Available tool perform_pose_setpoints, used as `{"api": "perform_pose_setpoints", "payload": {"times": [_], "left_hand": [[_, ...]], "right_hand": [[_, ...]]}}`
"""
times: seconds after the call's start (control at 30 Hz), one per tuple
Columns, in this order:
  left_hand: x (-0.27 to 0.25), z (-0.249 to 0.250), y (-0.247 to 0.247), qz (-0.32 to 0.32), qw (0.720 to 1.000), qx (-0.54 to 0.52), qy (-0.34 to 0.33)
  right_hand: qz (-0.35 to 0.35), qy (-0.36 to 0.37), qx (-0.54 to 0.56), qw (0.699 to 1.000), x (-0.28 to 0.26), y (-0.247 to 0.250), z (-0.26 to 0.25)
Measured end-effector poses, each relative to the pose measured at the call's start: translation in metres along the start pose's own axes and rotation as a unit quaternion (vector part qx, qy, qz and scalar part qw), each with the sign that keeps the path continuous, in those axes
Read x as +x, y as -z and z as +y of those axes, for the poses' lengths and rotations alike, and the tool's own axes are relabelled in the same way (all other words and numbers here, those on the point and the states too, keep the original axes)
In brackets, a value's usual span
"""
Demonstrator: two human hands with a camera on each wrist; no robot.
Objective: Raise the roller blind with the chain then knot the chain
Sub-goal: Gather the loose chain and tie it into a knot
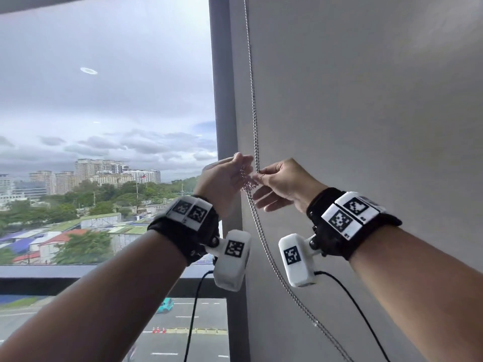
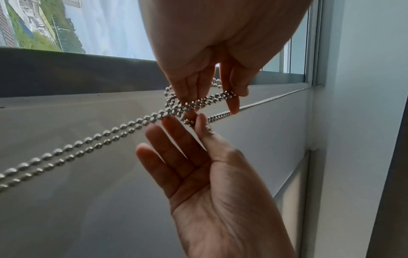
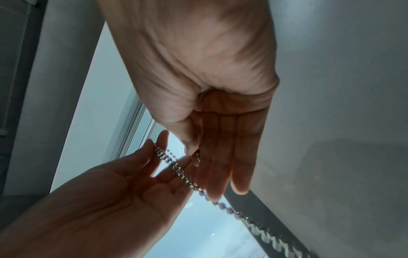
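Left hand [image 1: 224,178] raised beside the window frame [image 1: 222,105], fingers fairly straight, loops of the bead chain [image 1: 254,113] wound round the fingertips; left wrist view shows thumb and fingers [image 2: 189,87] threaded through the loops [image 2: 198,103]. Chain tangle sits between the two grips, touching both. Right hand [image 1: 283,182] just beside it, thumb and forefinger pinching the chain [image 2: 199,120], other fingers spread loose. Doubled chain runs up from the grips along the wall [image 1: 366,100] edge and hangs down below them. Right wrist view blurred, chain [image 3: 176,167] across left fingers.
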State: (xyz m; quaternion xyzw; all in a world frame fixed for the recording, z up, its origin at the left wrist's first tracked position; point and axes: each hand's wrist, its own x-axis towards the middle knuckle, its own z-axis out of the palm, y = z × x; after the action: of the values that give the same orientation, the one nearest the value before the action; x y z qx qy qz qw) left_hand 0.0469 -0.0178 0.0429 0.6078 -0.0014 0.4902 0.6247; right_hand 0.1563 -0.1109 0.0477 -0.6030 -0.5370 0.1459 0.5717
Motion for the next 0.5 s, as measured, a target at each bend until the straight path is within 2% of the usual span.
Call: {"api": "perform_pose_setpoints", "payload": {"times": [0.13,0.27,0.37,0.5], "left_hand": [[0.002,-0.001,-0.013,-0.019,0.999,0.032,0.013],[-0.001,-0.006,-0.013,-0.04,0.998,0.039,0.036],[-0.001,-0.006,-0.012,-0.03,0.998,0.028,0.044],[-0.002,-0.003,-0.012,-0.017,0.998,0.019,0.053]], "right_hand": [[-0.013,-0.016,0.073,0.997,-0.006,-0.003,0.003],[-0.008,-0.016,0.086,0.996,-0.007,-0.001,0.008],[-0.058,-0.042,0.14,0.988,-0.01,0.001,0.01],[-0.052,-0.031,0.169,0.984,-0.013,0.004,0.012]]}}
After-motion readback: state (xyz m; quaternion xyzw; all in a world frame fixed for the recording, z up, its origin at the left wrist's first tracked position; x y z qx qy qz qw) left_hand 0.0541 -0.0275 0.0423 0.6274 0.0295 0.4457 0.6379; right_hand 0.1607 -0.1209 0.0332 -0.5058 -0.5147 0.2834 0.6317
